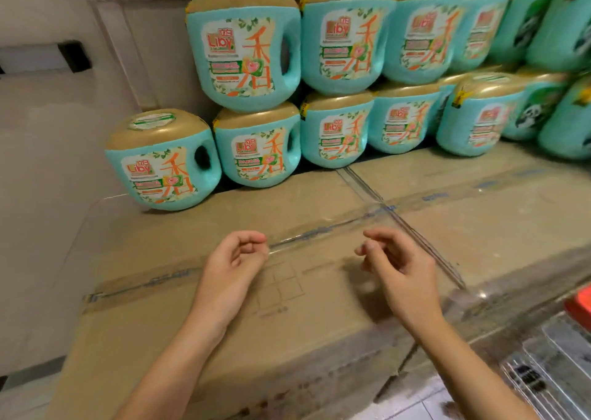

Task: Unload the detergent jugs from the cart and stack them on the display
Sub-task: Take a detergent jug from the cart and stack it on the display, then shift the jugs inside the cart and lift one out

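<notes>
Several teal detergent jugs with gold caps stand stacked in two rows on taped cardboard boxes [319,202] that form the display. The nearest jug [163,160] stands alone at the left end of the bottom row, and another jug [244,47] sits at the left end of the top row. My left hand [235,263] and my right hand [398,266] hover over the front box, fingers loosely curled, holding nothing. Neither hand touches a jug.
A grey wall and a pillar [64,132] close off the left side. A metal cart's wire frame [556,365] shows at the lower right, with something red [580,304] above it. Light floor tiles [415,407] lie below the boxes.
</notes>
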`<state>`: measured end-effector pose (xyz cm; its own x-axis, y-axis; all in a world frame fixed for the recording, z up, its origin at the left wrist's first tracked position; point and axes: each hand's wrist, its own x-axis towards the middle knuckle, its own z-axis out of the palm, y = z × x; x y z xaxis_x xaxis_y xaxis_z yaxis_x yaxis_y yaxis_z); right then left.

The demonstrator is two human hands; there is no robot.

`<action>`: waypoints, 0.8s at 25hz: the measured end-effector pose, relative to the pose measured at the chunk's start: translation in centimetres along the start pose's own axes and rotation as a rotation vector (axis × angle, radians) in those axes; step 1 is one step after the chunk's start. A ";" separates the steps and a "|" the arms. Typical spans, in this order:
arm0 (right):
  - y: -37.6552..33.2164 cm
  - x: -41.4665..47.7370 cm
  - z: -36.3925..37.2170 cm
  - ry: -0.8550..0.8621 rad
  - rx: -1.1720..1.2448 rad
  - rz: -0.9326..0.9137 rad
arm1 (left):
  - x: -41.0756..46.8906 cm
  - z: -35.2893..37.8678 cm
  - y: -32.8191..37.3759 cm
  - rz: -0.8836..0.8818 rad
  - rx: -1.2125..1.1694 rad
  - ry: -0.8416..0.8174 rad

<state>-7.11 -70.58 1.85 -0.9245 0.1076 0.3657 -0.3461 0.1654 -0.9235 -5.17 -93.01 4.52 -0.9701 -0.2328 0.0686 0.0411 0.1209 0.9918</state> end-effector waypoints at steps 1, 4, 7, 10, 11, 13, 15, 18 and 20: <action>0.3 -1.6 -3.4 0.090 0.043 0.009 | -1.7 2.7 0.3 -0.004 -0.037 -0.032; 2.0 -6.5 -14.5 0.353 0.056 0.097 | -6.5 11.5 0.5 -0.066 -0.130 -0.133; 3.5 -11.0 -24.0 0.501 -0.014 0.187 | -10.9 20.3 -0.1 -0.129 -0.200 -0.256; 4.4 -14.2 -31.4 0.639 -0.047 0.258 | -14.5 28.6 -1.0 -0.218 -0.175 -0.432; 4.6 -14.8 -33.4 0.680 -0.042 0.272 | -15.1 31.0 -1.2 -0.238 -0.170 -0.489; 5.4 -15.6 -36.7 0.761 -0.033 0.300 | -15.6 35.4 -1.4 -0.255 -0.147 -0.604; 6.5 -15.8 -39.6 0.840 -0.045 0.332 | -15.1 39.4 -1.6 -0.253 -0.112 -0.701; 8.5 -15.5 -44.1 0.950 -0.087 0.393 | -13.5 45.9 -2.2 -0.248 -0.081 -0.827; 9.7 -14.5 -47.2 1.018 -0.174 0.421 | -12.1 50.4 -2.6 -0.223 -0.041 -0.906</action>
<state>10.47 -24.28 -6.99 -0.3723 0.9278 0.0250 0.0646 0.0528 -0.9965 -5.60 -41.89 -4.36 -0.7724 0.5970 -0.2169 -0.1767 0.1259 0.9762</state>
